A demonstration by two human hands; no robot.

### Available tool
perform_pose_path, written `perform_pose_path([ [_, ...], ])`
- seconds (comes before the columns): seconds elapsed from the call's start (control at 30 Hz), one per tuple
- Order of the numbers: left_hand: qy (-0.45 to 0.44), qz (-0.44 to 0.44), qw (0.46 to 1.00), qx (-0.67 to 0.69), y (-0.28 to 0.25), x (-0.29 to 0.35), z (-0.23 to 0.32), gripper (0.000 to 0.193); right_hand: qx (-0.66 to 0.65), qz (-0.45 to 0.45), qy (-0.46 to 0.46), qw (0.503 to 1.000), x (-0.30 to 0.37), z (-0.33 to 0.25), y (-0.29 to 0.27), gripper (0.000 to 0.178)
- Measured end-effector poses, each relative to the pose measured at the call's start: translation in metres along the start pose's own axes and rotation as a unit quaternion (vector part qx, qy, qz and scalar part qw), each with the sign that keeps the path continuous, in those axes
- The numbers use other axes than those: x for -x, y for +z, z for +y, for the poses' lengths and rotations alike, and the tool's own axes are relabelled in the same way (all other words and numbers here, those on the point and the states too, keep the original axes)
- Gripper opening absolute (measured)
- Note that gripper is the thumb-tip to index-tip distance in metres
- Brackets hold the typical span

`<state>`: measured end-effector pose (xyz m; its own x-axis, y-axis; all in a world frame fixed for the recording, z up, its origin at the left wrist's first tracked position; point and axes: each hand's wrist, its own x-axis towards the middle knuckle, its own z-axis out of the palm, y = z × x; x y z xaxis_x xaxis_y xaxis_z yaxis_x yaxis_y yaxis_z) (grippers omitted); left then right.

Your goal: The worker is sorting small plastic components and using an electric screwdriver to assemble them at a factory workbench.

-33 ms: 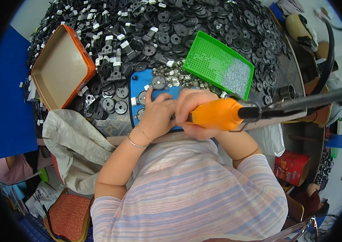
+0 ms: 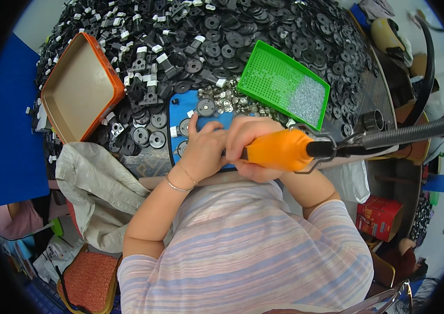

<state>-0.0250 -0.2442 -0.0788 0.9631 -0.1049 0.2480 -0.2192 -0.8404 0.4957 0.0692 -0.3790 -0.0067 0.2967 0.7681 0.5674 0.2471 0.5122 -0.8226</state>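
Observation:
My right hand is wrapped round an orange electric screwdriver, which lies nearly level, its tail to the right. The tool's tip is hidden between my hands. My left hand rests against the right one over a blue mat, one finger stretched out and the others curled; whatever they grip is hidden. Beside the left fingers lie black wheels with metal centres, one wheel just beyond them and another at their left. Small silvery metal parts are heaped at the mat's far edge.
A green basket holds tiny shiny pieces. At the left stands an orange-rimmed tray. Black wheels and black brackets with white ends pile up at the back. From the right, a spring-covered cable reaches the screwdriver.
The wire hanger and cable at the screwdriver's tail have turned and shifted slightly, and the orange body tilts a little differently. Both hands stay nearly where they were.

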Motion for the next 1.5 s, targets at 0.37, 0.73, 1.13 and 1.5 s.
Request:
perform_pose_path([
  [0.37, 0.015, -0.035, 0.998, -0.055, -0.006, 0.006, 0.01, 0.058, -0.202, 0.099, -0.072, 0.972, 0.014, -0.034, -0.066, 0.028],
  [0.73, -0.139, 0.029, 0.983, -0.12, -0.028, -0.044, -0.031, 0.069, 0.037, 0.356, -0.129, 0.925, 0.027, -0.001, -0.106, 0.017],
  [1.13, -0.095, -0.048, 0.992, -0.06, -0.021, -0.044, -0.02, 0.069, 0.058, 0.383, -0.099, 0.916, 0.019, 0.024, -0.115, 0.019],
  [1.5, -0.037, -0.116, 0.992, -0.036, -0.015, -0.041, -0.017, 0.071, 0.051, 0.395, -0.084, 0.913, 0.016, 0.027, -0.117, 0.02],
])
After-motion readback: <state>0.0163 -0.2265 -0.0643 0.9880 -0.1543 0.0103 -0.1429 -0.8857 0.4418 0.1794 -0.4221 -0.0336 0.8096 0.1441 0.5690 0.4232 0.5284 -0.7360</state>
